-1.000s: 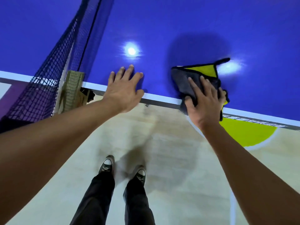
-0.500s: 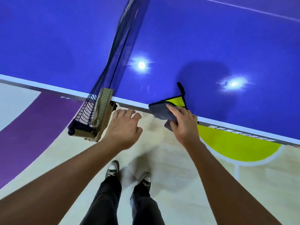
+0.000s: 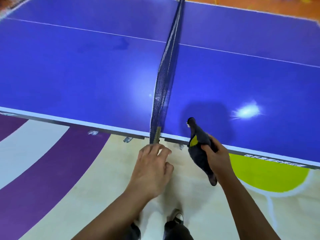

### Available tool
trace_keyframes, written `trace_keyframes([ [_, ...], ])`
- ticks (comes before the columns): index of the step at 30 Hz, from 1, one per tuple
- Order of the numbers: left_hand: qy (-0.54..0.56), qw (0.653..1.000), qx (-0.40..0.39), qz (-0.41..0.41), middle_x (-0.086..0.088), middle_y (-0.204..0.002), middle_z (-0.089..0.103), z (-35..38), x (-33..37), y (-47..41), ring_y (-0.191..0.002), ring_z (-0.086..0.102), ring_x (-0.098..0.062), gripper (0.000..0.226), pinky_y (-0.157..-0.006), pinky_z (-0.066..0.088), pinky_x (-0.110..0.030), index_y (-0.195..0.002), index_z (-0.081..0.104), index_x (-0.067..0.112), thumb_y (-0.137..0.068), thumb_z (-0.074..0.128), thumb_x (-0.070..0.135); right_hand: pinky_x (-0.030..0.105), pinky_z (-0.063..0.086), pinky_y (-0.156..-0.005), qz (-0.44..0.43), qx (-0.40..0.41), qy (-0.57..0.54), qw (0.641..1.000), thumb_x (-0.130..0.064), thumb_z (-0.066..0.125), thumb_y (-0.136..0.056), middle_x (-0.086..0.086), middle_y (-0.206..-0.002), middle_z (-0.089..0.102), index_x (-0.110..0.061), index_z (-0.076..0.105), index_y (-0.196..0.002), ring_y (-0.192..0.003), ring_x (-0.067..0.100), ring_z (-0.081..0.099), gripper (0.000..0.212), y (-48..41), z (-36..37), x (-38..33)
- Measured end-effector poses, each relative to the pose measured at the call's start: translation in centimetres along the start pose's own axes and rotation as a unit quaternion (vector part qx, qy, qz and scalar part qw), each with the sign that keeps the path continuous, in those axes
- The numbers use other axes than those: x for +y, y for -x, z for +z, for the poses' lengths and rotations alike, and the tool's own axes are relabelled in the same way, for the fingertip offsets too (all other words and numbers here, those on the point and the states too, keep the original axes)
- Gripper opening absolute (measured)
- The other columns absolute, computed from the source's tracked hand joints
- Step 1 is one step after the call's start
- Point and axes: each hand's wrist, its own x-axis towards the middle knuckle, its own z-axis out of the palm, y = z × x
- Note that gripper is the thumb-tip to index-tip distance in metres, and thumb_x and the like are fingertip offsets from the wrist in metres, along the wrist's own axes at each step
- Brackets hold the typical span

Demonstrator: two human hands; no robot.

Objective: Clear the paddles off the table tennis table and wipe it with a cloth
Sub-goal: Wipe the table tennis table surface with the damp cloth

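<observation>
- While the blue table (image 3: 86, 70) is viewed from its long side, no paddles can be seen on it, so that part of the job is judged to be done.
- A dark cloth (image 3: 199, 153) with a yellow patch is gripped in the right hand (image 3: 218, 160); the fingers are closed tight around its bunched middle, with one end poking up over the table edge and the other hanging below the hand.
- The cloth is held off the surface, just at the near edge, right of the net (image 3: 166, 80); it is probably bunched this way so it can be carried rather than pressed flat for wiping.
- The left hand (image 3: 152, 170) is held below the table edge, just under the net post (image 3: 158, 135). Its fingers are loosely curled and slightly apart, with nothing gripped; whether the fingertips touch the post cannot be told.
- A faint smudge (image 3: 121, 45) is seen on the left half, so further wiping there may be called for.
- The net would have to be avoided by the cloth during any stroke across the middle.
</observation>
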Motion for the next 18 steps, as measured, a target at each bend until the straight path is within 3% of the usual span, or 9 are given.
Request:
trace_keyframes([
  [3,-0.001,1.0,0.011,0.012,0.007,-0.129,0.053,-3.1,-3.7,1.4,-0.125,0.042,-0.019,0.044,-0.111,0.026,-0.031,-0.128,0.058,0.026,-0.092,0.035,0.033,0.01,0.047,-0.046,0.016,0.046,-0.054,0.997,-0.007,0.06,-0.098,-0.021,-0.076,0.072,-0.034,0.071,-0.115,-0.06,-0.005,0.064,0.034,1.4,3.7,-2.7],
  [6,-0.012,0.999,0.03,0.004,0.005,-0.126,0.056,-5.5,-7.8,2.6,-0.122,0.045,-0.021,0.051,-0.11,0.031,-0.035,-0.123,0.061,0.025,-0.088,0.026,0.038,0.014,0.048,-0.045,-0.007,0.059,-0.079,0.995,-0.01,0.059,-0.098,-0.019,-0.074,0.071,-0.041,0.072,-0.109,-0.056,0.0,0.062,0.036,2.2,7.5,-5.5],
  [10,-0.024,0.999,0.027,-0.031,0.003,-0.13,0.057,-7.2,-13.3,2.8,-0.126,0.046,-0.024,0.047,-0.112,0.031,-0.037,-0.128,0.062,0.025,-0.09,0.035,0.034,0.02,0.049,-0.045,-0.052,0.026,-0.091,0.994,-0.01,0.057,-0.098,-0.016,-0.074,0.068,-0.045,0.073,-0.106,-0.053,0.005,0.058,0.039,2.1,12.9,-8.9],
  [14,-0.018,0.997,0.019,-0.069,0.003,-0.128,0.058,-7.3,-17.2,1.3,-0.122,0.047,-0.024,0.047,-0.108,0.032,-0.037,-0.126,0.063,0.025,-0.089,0.036,0.035,0.019,0.052,-0.064,-0.084,-0.026,-0.068,0.994,-0.014,0.056,-0.097,-0.016,-0.084,0.07,-0.042,0.072,-0.112,-0.073,0.005,0.065,0.036,0.4,18.3,-11.3],
  [18,-0.026,0.995,0.006,-0.098,0.002,-0.126,0.058,-6.3,-20.3,-1.8,-0.116,0.049,-0.025,0.033,-0.101,0.034,-0.037,-0.124,0.064,0.023,-0.094,0.051,0.026,0.032,0.05,-0.083,-0.093,-0.032,0.087,0.991,-0.028,0.048,-0.093,-0.014,-0.105,0.07,-0.046,0.061,-0.127,-0.097,0.008,0.064,0.041,-3.5,23.3,-11.8],
])
